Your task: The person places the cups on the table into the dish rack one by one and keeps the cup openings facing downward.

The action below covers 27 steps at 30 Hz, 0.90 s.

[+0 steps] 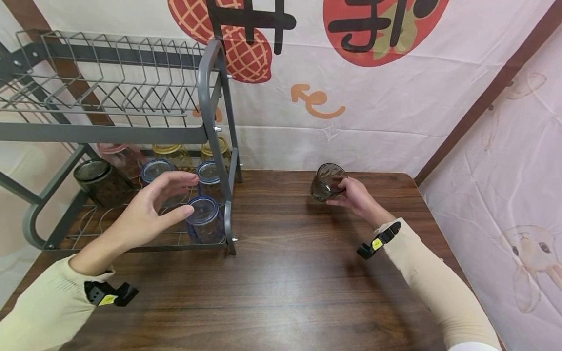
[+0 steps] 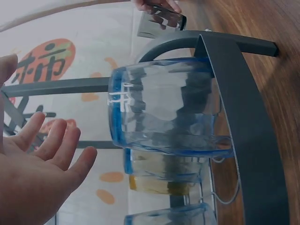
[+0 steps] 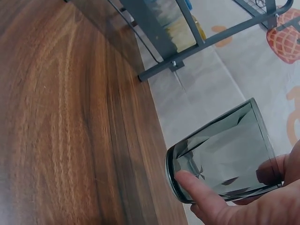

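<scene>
Toward the table's back edge, my right hand (image 1: 357, 197) grips a smoky grey glass (image 1: 322, 184), which is tilted. In the right wrist view, thumb and fingers lie along the side of that grey glass (image 3: 225, 150). My left hand (image 1: 151, 209) is held before the rack's lower tier, thumb and fingers spread with nothing between them. Closest to it stands a blue-tinted glass (image 1: 204, 224), upside down at the front right corner of the tier. The left wrist view shows this blue glass (image 2: 164, 103) apart from the fingers.
A grey two-tier dish rack (image 1: 162, 132) stands on the left of the wooden table (image 1: 281, 278). Its lower tier also holds a dark glass (image 1: 105, 185), a pink glass (image 1: 120, 156) and several yellow and blue ones. A printed cloth (image 1: 377, 117) hangs behind the table.
</scene>
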Each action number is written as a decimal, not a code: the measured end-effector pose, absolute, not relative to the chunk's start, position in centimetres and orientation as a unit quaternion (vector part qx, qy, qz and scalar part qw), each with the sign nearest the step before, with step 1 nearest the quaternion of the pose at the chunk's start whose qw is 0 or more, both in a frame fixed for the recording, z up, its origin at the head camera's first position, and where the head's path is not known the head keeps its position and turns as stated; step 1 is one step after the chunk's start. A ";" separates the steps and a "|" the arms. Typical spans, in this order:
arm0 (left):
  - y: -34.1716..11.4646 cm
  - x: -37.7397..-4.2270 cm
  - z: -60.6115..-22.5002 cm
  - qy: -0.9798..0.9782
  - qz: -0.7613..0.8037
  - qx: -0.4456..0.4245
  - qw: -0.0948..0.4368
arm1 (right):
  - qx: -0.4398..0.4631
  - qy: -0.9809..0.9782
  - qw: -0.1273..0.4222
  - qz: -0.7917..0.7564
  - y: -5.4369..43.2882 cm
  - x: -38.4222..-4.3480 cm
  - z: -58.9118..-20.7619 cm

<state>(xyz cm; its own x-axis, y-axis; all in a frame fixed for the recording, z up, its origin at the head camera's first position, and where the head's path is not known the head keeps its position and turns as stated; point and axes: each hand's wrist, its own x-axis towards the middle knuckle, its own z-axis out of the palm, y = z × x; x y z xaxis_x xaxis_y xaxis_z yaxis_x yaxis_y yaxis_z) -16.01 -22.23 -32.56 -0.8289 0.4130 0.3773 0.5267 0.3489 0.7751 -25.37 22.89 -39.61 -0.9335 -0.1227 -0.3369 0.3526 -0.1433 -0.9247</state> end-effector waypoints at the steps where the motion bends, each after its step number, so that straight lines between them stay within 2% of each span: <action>1: -22.2 -15.9 -32.4 -0.820 -0.492 -0.286 0.060 | 0.089 0.635 0.159 -0.751 22.8 -25.2 -39.5; 9: -21.5 -14.9 -31.1 -0.821 -0.484 -0.288 0.092 | 0.070 0.646 0.158 -0.743 22.7 -24.0 -39.1; 15: -21.0 -14.5 -30.6 -0.811 -0.490 -0.303 0.096 | 0.055 0.655 0.158 -0.737 22.7 -23.2 -38.5; 22: -20.0 -14.2 -30.2 -0.786 -0.520 -0.323 0.085 | 0.043 0.660 0.154 -0.734 22.3 -22.7 -37.7; 27: -18.9 -13.9 -30.1 -0.744 -0.572 -0.340 0.059 | 0.033 0.656 0.145 -0.740 21.9 -22.4 -37.2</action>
<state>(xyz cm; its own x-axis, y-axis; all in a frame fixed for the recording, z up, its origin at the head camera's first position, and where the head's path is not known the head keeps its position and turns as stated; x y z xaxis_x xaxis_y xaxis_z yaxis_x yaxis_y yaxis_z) -13.94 -18.94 -30.10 -0.7614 0.4388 0.4772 0.5738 0.1133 0.8112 -22.36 21.90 -37.18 -0.9561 -0.1714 -0.2379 0.2569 -0.0985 -0.9614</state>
